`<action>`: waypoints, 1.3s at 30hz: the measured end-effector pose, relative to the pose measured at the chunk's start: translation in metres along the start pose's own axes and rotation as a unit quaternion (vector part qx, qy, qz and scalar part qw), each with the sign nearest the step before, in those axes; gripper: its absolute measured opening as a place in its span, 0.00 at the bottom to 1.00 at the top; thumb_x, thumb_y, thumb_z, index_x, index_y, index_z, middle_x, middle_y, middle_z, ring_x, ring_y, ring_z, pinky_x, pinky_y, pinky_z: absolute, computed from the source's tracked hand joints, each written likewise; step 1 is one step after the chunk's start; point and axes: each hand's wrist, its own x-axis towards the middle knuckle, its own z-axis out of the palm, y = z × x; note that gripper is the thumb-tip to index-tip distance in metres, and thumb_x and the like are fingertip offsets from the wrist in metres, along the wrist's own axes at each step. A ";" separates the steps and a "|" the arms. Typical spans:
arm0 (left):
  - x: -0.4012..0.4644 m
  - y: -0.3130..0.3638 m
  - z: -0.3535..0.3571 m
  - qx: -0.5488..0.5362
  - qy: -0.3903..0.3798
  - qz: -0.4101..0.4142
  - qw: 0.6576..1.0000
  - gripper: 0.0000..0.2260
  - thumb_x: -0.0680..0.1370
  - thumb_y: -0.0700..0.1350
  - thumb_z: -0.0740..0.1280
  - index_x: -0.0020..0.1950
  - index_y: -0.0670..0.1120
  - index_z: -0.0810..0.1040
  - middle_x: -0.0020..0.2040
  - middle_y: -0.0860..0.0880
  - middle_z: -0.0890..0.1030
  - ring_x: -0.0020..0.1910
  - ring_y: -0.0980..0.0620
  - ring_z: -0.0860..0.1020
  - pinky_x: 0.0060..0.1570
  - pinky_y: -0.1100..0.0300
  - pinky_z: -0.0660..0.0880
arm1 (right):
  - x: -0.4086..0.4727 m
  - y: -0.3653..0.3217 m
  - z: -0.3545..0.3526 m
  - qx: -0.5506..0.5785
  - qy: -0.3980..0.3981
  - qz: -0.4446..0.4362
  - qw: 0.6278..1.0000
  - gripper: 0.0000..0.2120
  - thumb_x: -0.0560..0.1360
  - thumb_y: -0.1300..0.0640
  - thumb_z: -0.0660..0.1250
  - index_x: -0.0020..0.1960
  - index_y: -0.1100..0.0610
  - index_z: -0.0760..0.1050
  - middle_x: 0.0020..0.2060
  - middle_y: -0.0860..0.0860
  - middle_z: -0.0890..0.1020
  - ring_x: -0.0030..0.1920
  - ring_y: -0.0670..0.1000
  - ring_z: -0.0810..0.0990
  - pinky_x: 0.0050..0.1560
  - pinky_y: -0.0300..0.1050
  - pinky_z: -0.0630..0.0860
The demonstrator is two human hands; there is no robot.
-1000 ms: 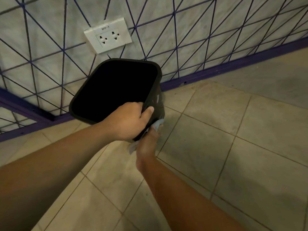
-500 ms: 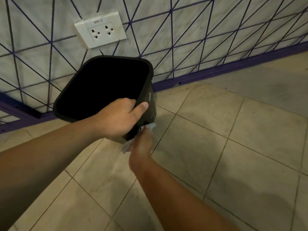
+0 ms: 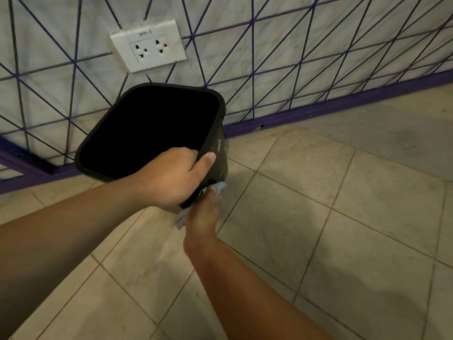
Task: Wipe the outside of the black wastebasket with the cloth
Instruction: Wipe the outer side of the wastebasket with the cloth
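Note:
The black wastebasket (image 3: 218, 143) is held off the floor, tilted so its dark opening faces me. My left hand (image 3: 174, 177) grips its near rim, fingers inside and thumb on the outer right wall. Just below, my right hand (image 3: 203, 214) is closed on a light blue-grey cloth (image 3: 219, 186) and presses it against the basket's lower outer side. Only the cloth's ends show, one above my knuckles and one hanging to the left of the hand. Pale smears mark the basket's right wall.
A wall with purple diagonal lines and a purple baseboard (image 3: 318, 111) runs behind the basket. A white double power socket (image 3: 148, 46) sits on the wall above it. Beige floor tiles (image 3: 306, 217) spread to the right and toward me.
The basket and both hands have stayed together. The view has shifted a little, and my right hand with the cloth has slid slightly along the basket's lower side.

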 end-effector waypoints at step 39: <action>0.011 -0.022 0.005 -0.009 -0.029 0.034 0.999 0.30 0.81 0.66 0.50 0.50 0.44 0.81 0.42 0.43 0.85 0.43 0.47 0.84 0.47 0.44 0.81 | 0.012 0.004 -0.011 0.043 -0.012 0.027 0.999 0.77 0.44 0.08 0.58 0.82 0.55 0.63 0.76 0.72 0.69 0.73 0.72 0.72 0.68 0.59 0.75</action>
